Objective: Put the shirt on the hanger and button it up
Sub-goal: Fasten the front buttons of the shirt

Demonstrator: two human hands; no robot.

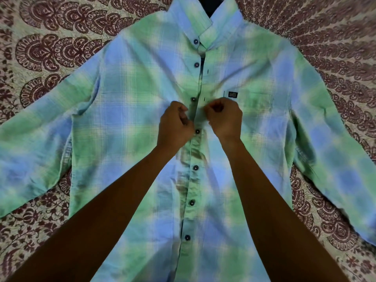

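Near edge: the lower buttons (195,167) of a plaid shirt (126,110) were fastened along the front. The shirt lay flat and front up, sleeves spread, on a patterned bedspread (50,47). At chest height the left hand (175,127), fingers curled, pinched the button-side edge. The right hand (223,119), likewise curled, pinched the buttonhole edge just beside it. Beyond the hands, the upper buttons (196,64) stood undone below the collar (205,33).

Both arms extended; left hand (176,124), right hand (222,117) curled, pinching.
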